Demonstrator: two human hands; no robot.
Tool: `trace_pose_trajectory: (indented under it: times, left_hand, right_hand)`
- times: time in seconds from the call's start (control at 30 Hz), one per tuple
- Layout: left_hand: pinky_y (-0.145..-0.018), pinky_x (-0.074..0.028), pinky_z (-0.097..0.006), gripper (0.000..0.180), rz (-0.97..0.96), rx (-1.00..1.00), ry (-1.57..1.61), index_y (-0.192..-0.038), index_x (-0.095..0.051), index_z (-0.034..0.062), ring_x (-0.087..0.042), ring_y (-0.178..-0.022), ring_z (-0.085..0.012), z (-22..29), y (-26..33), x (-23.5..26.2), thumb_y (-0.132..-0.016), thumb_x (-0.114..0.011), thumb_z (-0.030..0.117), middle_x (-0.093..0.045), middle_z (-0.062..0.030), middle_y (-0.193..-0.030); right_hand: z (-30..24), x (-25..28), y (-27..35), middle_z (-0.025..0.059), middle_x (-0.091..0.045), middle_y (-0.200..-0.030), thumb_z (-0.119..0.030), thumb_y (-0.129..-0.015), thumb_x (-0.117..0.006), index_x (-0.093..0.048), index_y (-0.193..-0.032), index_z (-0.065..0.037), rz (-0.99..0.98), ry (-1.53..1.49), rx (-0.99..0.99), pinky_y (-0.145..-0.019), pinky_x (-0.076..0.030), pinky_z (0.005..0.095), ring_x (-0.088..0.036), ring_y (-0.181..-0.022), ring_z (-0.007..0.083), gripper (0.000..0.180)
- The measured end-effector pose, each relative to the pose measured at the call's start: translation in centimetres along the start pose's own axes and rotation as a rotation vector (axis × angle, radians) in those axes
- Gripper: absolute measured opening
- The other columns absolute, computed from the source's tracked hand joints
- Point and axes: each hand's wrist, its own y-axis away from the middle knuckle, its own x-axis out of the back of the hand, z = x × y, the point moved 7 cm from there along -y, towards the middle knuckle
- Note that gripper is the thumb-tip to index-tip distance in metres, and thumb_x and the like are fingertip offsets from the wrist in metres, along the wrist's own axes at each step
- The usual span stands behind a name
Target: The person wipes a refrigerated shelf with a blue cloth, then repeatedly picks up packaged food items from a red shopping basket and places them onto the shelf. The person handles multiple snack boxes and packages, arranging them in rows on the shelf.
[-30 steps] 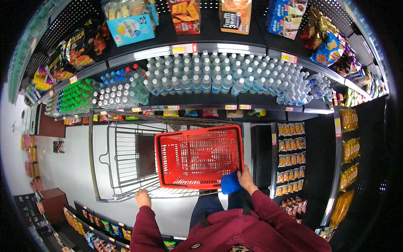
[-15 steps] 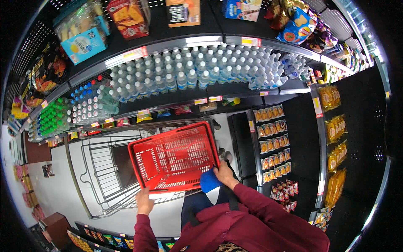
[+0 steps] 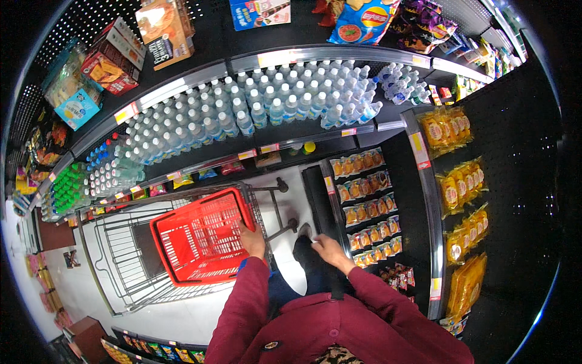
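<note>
Sleeves of a dark red top fill the lower edge; both forearms reach forward from them. Left hand (image 3: 253, 240) rests on the near right rim of the red basket (image 3: 203, 244), fingers curled over the edge in a closed grip. Right hand (image 3: 328, 249) hangs free above the floor, apart from the basket, fingers loosely bent; whether it pinches anything small cannot be told from this view.

Basket sits tilted in the top of the wire cart (image 3: 130, 267), one corner raised toward the bottle shelf. Its inside looks bare as far as the mesh shows. Cart stands on the pale floor (image 3: 291, 194), just left of the person's legs.

Judgement: one hand alone holds the basket rim, so the basket can tip or slide on the cart wires. Steadying goes best with the grip kept low on the rim and the basket settled flat before release.

Right of the legs, a low rack of small orange snack packs (image 3: 370, 209). Further right, hanging yellow bags (image 3: 464, 188). Beyond the cart, a long shelf of clear water bottles (image 3: 267, 109), with green bottles (image 3: 66, 188) at its left end. Topmost shelf holds boxes and crisp bags (image 3: 364, 18).
</note>
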Motion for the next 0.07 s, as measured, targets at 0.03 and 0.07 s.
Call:
trace_pose_trajectory:
  times: [0.03, 0.07]
  left_hand:
    - [-0.100, -0.054, -0.051, 0.081, 0.097, -0.042, -0.125, -0.152, -0.044, -0.0054, -0.068, -0.114, -0.0480, -1.3, -0.3, -0.4, -0.088, -0.079, 0.029, -0.063, -0.0358, -0.134]
    - [-0.099, -0.054, -0.050, 0.085, -0.039, 0.067, -0.143, -0.154, -0.042, -0.0040, -0.070, -0.114, -0.0456, -0.3, 0.0, -1.7, -0.087, -0.080, 0.032, -0.065, -0.0351, -0.132]
  right_hand:
    - [3.4, 0.7, 0.3, 0.0249, -0.076, -0.112, -0.026, -0.099, -0.070, -0.067, -0.128, 0.001, -0.009, 0.022, -0.032, -0.094, -0.058, 0.0441, -0.075, -0.107, 0.0361, 0.040]
    - [12.3, -0.8, 0.0, 0.0236, -0.075, -0.116, -0.036, -0.097, -0.068, -0.070, -0.129, -0.009, -0.072, 0.063, -0.122, -0.101, -0.055, 0.0469, -0.072, -0.112, 0.0373, 0.042]
